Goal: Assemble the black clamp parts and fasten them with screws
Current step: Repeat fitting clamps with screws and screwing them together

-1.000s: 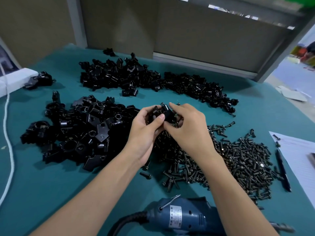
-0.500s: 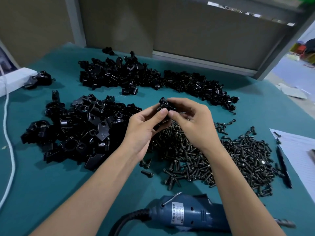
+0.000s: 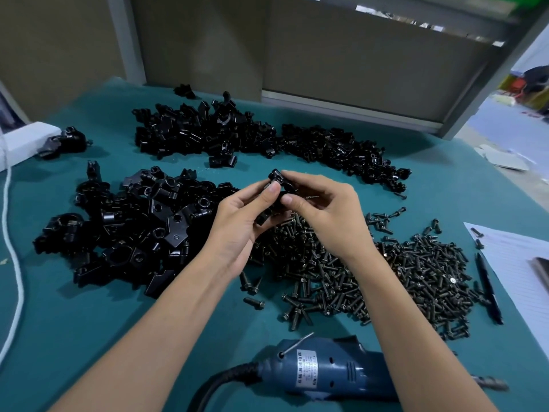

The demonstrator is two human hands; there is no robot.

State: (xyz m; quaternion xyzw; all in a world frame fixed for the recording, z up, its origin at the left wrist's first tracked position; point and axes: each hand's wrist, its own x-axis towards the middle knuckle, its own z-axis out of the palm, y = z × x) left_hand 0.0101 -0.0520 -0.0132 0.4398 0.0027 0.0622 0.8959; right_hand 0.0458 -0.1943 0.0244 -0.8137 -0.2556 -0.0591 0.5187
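Both my hands meet above the table's middle around a small black clamp part (image 3: 277, 177). My left hand (image 3: 243, 221) grips it from the left, thumb on top. My right hand (image 3: 329, 215) pinches it from the right with thumb and fingers. Most of the part is hidden between my fingers. A heap of black clamp parts (image 3: 139, 224) lies left of my hands. Two more heaps of clamp parts (image 3: 202, 135) stretch along the far side. A wide spread of dark screws (image 3: 371, 269) lies under and right of my right wrist.
A blue electric screwdriver (image 3: 326, 370) with a black cord lies at the near edge between my forearms. White paper (image 3: 517, 263) and a black pen (image 3: 488, 289) sit at the right. A white box (image 3: 23, 141) and white cord (image 3: 12, 233) are at the left.
My hands lifted the clamp part slightly up and away from the screw pile and turned it between the fingers. The camera view shifted a little.
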